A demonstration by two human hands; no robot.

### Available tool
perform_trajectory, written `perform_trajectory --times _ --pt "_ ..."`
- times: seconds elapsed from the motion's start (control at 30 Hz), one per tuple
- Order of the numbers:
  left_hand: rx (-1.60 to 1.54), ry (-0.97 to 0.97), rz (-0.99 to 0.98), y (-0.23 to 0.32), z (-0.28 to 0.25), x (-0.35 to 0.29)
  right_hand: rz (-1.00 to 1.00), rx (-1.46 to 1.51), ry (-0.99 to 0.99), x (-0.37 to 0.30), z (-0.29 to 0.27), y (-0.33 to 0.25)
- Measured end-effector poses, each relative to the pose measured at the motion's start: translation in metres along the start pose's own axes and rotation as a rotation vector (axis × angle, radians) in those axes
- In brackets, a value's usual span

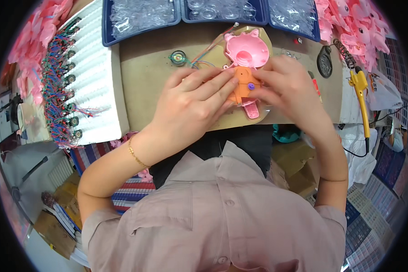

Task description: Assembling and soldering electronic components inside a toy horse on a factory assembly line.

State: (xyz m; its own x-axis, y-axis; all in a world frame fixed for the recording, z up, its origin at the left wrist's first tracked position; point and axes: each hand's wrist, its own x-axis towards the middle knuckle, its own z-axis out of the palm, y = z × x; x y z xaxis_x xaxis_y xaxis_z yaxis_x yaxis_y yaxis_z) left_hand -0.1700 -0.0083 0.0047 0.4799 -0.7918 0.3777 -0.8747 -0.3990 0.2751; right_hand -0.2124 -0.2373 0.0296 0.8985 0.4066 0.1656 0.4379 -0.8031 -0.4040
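Observation:
A pink pig-shaped plastic toy shell [248, 46] lies on the work mat in front of me, hollow side up. Over its lower body sits an orange plastic housing [244, 78] with a small purple knob [251, 86]. My left hand [195, 97] is closed against the housing's left edge, fingers stretched together across it. Thumb and fingers of my right hand [288, 86] grip its right side near the knob; the fingertips are partly hidden. Below the housing a pink tab [250, 109] sticks out. A small round speaker [177, 57] with thin coloured wires [208, 49] lies to the left.
Blue bins [181, 20] of clear plastic parts line the back. At left, a white foam tray [95, 77] holds several wired speakers. A yellow soldering iron [359, 84] hangs at right by a dark oval stand [324, 62]. Pink shells [356, 31] are heaped at the back right.

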Motion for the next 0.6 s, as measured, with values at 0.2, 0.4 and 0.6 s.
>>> perform_trajectory --times 0.2,0.4,0.6 --pt "-0.049 0.207 -0.541 -0.016 -0.013 -0.004 -0.067 -0.029 0.185 0.05 0.009 0.003" --pt "-0.146 0.083 -0.425 -0.019 -0.006 0.021 -0.253 -0.216 0.031 0.078 0.016 0.012" --pt "-0.092 0.014 -0.084 -0.016 -0.009 0.015 0.115 0.238 -0.21 0.022 -0.021 -0.058"
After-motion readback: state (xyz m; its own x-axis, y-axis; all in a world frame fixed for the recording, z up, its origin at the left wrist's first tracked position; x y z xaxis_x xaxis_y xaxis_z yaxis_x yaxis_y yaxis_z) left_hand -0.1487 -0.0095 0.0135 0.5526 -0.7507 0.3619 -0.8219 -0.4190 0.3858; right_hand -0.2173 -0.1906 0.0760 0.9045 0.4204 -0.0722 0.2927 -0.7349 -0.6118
